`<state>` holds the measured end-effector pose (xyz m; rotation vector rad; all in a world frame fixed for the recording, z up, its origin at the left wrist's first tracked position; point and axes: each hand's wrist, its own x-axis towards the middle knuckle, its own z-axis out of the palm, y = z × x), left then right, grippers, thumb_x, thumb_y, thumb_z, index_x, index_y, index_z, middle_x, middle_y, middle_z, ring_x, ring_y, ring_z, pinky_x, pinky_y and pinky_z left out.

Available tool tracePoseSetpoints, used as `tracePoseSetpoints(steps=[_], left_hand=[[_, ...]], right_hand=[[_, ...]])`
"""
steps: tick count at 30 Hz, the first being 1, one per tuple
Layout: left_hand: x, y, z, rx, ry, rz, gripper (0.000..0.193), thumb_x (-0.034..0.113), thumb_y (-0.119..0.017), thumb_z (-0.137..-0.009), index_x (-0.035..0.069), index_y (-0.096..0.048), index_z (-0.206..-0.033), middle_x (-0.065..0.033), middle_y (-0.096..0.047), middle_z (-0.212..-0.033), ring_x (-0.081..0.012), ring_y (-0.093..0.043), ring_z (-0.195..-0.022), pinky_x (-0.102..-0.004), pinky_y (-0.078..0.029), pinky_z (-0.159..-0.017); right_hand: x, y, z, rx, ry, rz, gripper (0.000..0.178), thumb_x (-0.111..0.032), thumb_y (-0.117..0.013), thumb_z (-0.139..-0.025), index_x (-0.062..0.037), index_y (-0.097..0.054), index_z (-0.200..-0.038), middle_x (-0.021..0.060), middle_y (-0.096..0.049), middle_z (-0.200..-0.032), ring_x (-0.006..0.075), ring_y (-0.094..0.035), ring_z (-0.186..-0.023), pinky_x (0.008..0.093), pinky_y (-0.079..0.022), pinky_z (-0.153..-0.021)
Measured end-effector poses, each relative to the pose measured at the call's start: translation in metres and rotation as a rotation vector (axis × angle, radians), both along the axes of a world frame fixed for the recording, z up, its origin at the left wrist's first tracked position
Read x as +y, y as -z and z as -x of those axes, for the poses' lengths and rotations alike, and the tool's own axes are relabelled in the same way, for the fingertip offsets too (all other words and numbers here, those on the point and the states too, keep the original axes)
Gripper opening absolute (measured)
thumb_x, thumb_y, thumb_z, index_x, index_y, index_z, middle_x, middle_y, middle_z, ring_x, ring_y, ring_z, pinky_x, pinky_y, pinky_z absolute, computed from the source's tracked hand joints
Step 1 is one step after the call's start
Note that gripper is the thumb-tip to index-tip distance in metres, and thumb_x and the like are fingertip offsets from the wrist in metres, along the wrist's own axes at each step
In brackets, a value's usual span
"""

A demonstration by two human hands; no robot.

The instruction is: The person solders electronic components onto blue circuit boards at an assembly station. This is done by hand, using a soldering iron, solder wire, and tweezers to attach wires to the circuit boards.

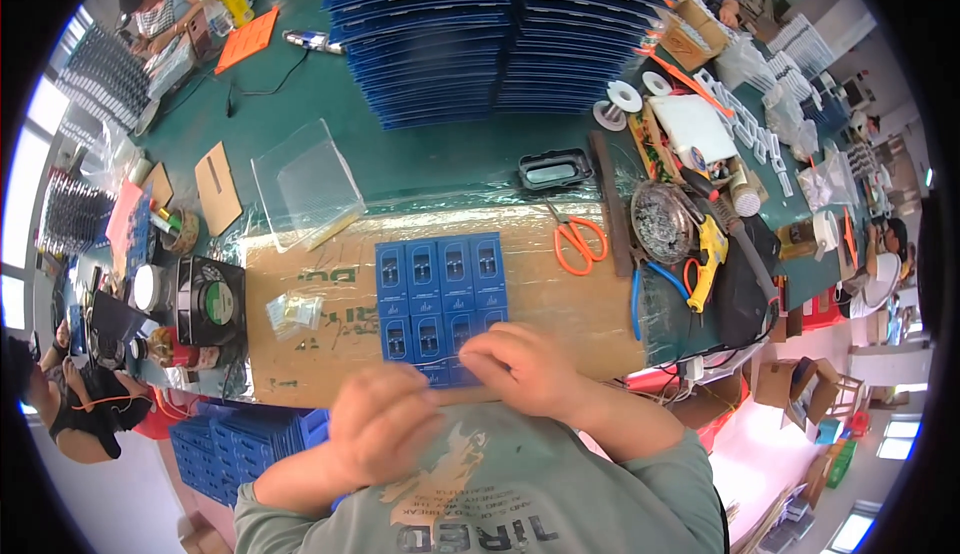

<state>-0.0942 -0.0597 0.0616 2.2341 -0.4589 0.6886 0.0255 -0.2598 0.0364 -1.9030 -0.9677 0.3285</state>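
Observation:
A blue panel, divided into rows of small rectangular cells with dark windows, lies flat on a cardboard sheet in front of me. My right hand is over the panel's near right corner, thumb and fingertips pinched together. What the pinch holds is too small to make out. Just off the panel's near left corner is my left hand, its fingers curled in and a little blurred. A thin pale line runs across the panel's near edge between the two hands; I cannot tell whether either hand grips it.
Orange-handled scissors lie right of the panel, beyond them pliers, a yellow glue gun and a soldering-wire spool. A black fan stands left. Tall stacks of blue panels rise at the back. Other people sit nearby.

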Motion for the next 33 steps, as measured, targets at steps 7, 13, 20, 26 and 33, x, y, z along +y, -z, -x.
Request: tracePoseSetpoints(steps=[7,13,20,26,33], left_hand=[[-0.029,0.022,-0.028,0.14,-0.058,0.196,0.041,-0.001,-0.078,-0.073,-0.002,-0.064,-0.112,-0.0185,-0.064,-0.112,-0.0324,-0.065,-0.096,-0.0369,-0.055,-0.079],[-0.005,0.04,-0.041,-0.02,0.036,-0.09,0.032,-0.002,-0.078,-0.069,0.004,-0.067,-0.099,-0.0087,-0.064,-0.084,-0.0273,-0.059,-0.072,-0.0368,-0.049,-0.068],[0.027,0.054,-0.035,0.029,-0.206,-0.1,0.019,-0.003,-0.075,-0.075,0.005,-0.065,-0.09,-0.0057,-0.056,-0.075,-0.0232,-0.056,-0.068,-0.033,-0.044,-0.061],[0.04,0.063,-0.032,0.23,-0.491,0.084,0.007,-0.001,-0.071,-0.083,0.002,-0.065,-0.086,-0.0058,-0.055,-0.074,-0.016,-0.049,-0.065,-0.0301,-0.039,-0.061],[0.033,0.066,-0.041,0.177,-0.429,0.096,0.008,0.0,-0.071,-0.084,0.002,-0.064,-0.087,-0.0048,-0.055,-0.074,-0.0146,-0.047,-0.063,-0.029,-0.038,-0.059]], right_hand=[[-0.002,-0.008,0.002,0.069,0.053,-0.108,0.01,-0.011,-0.068,-0.091,-0.0027,-0.068,-0.097,0.0112,-0.066,-0.085,0.0291,-0.064,-0.074,0.0371,-0.05,-0.064],[-0.019,-0.005,0.002,0.044,0.019,-0.085,0.011,-0.016,-0.067,-0.092,-0.0064,-0.068,-0.096,0.01,-0.067,-0.085,0.0307,-0.064,-0.076,0.0402,-0.051,-0.066],[-0.087,0.023,-0.021,0.11,0.543,-0.122,0.013,-0.018,-0.063,-0.098,-0.0055,-0.064,-0.099,0.0044,-0.063,-0.083,0.0154,-0.061,-0.07,0.0301,-0.05,-0.068],[-0.186,0.026,-0.096,0.316,1.165,-0.798,0.021,-0.019,-0.066,-0.096,-0.0062,-0.058,-0.11,0.0017,-0.06,-0.083,0.0086,-0.051,-0.061,0.0244,-0.043,-0.058],[-0.197,0.016,-0.134,0.164,1.281,-0.821,0.046,-0.019,-0.069,-0.096,-0.002,-0.052,-0.136,0.0054,-0.062,-0.088,0.008,-0.048,-0.06,0.0224,-0.04,-0.055]])
